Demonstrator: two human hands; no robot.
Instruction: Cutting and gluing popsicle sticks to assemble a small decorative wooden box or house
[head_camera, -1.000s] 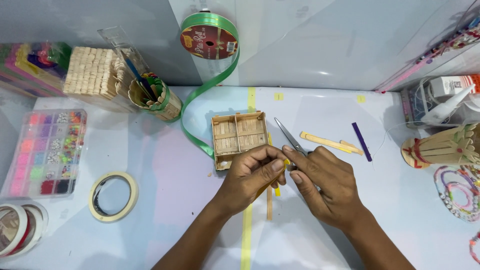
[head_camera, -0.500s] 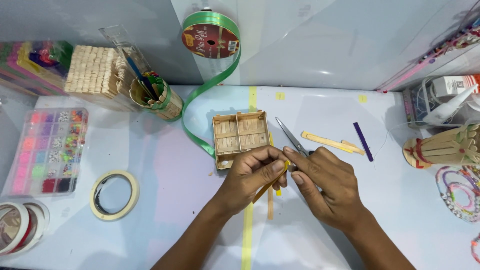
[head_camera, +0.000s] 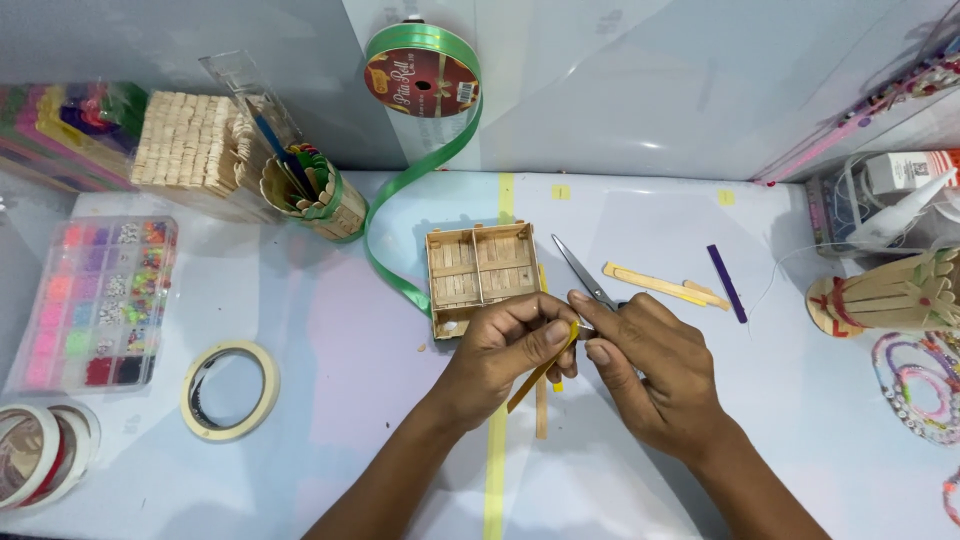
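Stick box (head_camera: 480, 276) looks empty, cup (head_camera: 312, 192) w/ brush (head_camera: 275, 140)

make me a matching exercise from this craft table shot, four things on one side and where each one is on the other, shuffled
Things:
1. green ribbon spool
2. bead organiser box
3. purple stick
4. roll of tape

Places:
A. flat on the table to the right of the scissors, apart from them
B. near the left edge, full of sorted coloured beads
C. leaning on the back wall, its ribbon trailing down to the small wooden tray
D. flat on the table, below and right of the bead box, left of the left hand

Pairs: 1-C, 2-B, 3-A, 4-D
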